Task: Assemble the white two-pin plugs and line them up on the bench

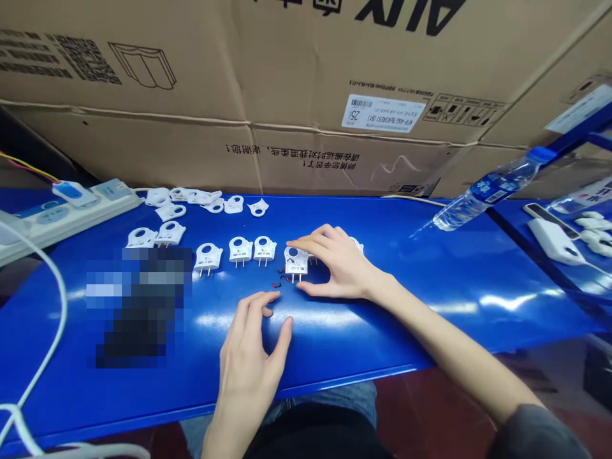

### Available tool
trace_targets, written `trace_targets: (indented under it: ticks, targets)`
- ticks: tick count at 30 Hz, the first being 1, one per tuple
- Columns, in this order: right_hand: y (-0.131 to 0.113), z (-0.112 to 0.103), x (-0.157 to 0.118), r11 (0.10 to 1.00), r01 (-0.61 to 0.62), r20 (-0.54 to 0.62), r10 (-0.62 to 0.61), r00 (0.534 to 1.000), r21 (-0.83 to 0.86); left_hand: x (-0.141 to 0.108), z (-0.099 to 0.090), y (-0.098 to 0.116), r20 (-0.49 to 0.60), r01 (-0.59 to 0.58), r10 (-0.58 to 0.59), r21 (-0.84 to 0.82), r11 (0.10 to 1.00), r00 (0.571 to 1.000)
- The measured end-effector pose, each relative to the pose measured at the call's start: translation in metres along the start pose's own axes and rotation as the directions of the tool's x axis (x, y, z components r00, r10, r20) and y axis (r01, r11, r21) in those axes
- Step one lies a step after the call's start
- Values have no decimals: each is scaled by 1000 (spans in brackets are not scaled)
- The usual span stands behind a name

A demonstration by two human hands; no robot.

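Observation:
My right hand (335, 264) reaches over a white plug piece (296, 260) with two metal prongs, its thumb and fingers spread around the piece's right side. More white pieces are partly hidden behind that hand. My left hand (258, 344) is above the blue table with thumb and fingers apart and nothing between them. Small red and black parts (277, 285) lie just beyond its fingertips. Left of the right hand, similar plug pieces (264, 250) stand in a loose row, one of them (208, 257) farther left.
White covers (234, 204) lie along the back of the blue table (335, 344). A power strip (71, 213) with cables is at the left, beside a pixelated dark object (143, 306). A water bottle (495, 189) leans at the right, near a white adapter (556, 241). A cardboard box (296, 70) stands behind.

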State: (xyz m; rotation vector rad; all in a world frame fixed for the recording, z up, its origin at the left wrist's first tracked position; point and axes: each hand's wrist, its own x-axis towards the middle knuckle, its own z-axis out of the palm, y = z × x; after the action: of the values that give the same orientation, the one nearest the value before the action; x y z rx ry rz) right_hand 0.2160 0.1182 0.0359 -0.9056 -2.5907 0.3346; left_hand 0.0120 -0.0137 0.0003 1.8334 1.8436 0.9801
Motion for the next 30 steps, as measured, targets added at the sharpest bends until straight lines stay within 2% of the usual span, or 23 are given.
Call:
trace_targets:
  ticks: [15, 23, 30]
  targets:
    - [17, 12, 30, 999, -11, 25, 12, 1000, -37, -1, 1, -1, 8, 4, -4, 3, 1000, 1000]
    - [16, 13, 29, 997, -63, 68, 66, 996, -47, -1, 1, -2, 2, -23, 23, 8, 1000, 1000]
    - [11, 12, 30, 997, -48, 62, 51, 997, -54, -1, 1, -1, -2, -9, 9, 4, 1000, 1000]
